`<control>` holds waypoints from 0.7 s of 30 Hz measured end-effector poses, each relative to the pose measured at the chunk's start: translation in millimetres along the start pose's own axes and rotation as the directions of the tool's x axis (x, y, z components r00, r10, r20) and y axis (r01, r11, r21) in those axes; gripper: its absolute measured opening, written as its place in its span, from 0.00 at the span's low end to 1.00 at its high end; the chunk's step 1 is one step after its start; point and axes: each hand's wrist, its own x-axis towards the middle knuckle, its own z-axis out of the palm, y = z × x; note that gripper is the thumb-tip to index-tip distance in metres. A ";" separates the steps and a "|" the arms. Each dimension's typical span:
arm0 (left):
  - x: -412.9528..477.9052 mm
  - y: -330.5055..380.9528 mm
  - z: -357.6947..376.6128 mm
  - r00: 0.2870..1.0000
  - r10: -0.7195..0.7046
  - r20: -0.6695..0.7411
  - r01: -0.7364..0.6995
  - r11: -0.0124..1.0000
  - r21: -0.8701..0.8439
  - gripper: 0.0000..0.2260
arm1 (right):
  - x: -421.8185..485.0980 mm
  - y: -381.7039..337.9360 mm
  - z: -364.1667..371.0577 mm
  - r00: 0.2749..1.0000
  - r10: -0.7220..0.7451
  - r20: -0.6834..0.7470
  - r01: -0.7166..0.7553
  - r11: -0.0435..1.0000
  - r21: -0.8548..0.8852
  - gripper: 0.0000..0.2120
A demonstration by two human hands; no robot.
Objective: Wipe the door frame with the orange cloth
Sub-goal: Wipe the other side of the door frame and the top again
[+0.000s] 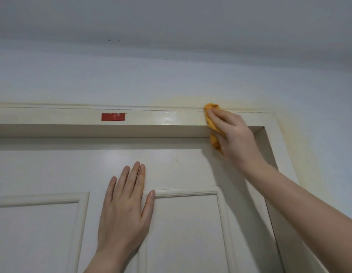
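Orange cloth [211, 125], crumpled, is gripped by right hand [234, 134] against glossy door frame [151, 118]; left hand [123, 213] spread flat.

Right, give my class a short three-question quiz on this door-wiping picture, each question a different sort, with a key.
1. True or false: the left hand lies flat on the door.
2. Which hand holds the orange cloth against the door frame: A left, B right?
3. Fill in: the red sticker sits on the frame to the cloth's ____.
Key: 1 true; 2 B, the right hand; 3 left.
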 end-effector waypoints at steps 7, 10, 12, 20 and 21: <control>-8.8 -28.4 -14.0 0.998 0.064 0.023 -0.063 0.997 -0.053 0.30 | -18.0 48.3 -30.5 0.998 0.046 -0.031 -0.050 0.990 -0.132 0.27; -10.0 -55.8 -28.9 0.999 0.040 0.010 -0.040 0.999 0.004 0.30 | -24.6 47.2 -26.7 0.987 0.144 -0.069 -0.151 0.982 -0.112 0.25; -8.8 -68.5 -35.2 1.000 0.006 0.009 -0.006 1.000 0.018 0.30 | -19.1 26.9 -11.3 0.984 0.158 -0.082 -0.163 0.985 -0.063 0.25; -14.0 -79.0 -35.7 0.999 -0.021 0.028 0.021 1.000 -0.001 0.30 | 32.3 -111.0 85.5 0.974 -0.194 -0.116 0.199 0.979 0.033 0.26; -16.6 -82.2 -36.6 0.999 -0.022 0.028 0.022 1.000 -0.002 0.30 | 33.5 -110.7 85.2 0.971 -0.221 -0.096 0.224 0.974 0.019 0.28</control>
